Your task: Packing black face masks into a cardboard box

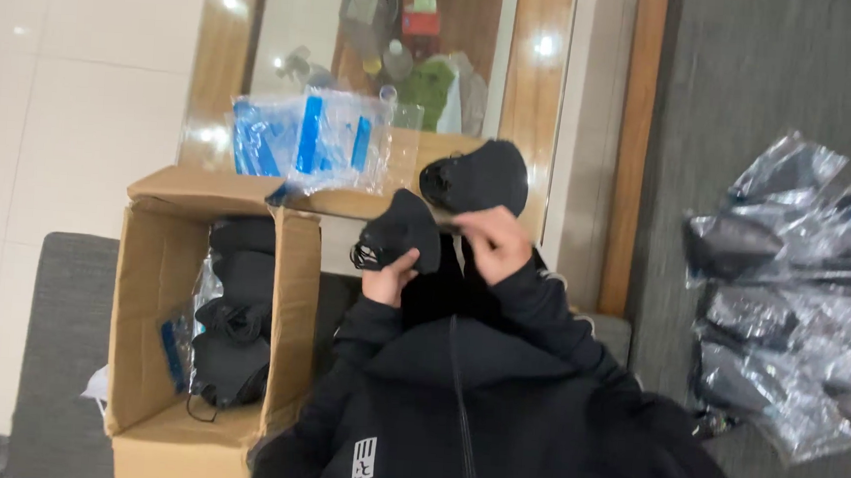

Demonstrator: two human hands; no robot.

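Observation:
My left hand (386, 284) grips a black face mask (401, 232) by its lower edge, in front of my chest. My right hand (495, 241) is raised beside it and pinches a second black face mask (477, 177), which sits just above and to the right of the first. The two masks are close together and nearly touch. Both my sleeves and my jacket (493, 420) are black and fill the lower middle of the view.
An open cardboard box (141, 300) on my left holds more black masks (233, 326) and some plastic. Clear bags with blue strips (308, 141) are piled behind it. Several bagged masks (796, 291) lie on dark carpet at right. A wood-framed panel (528, 98) stands ahead.

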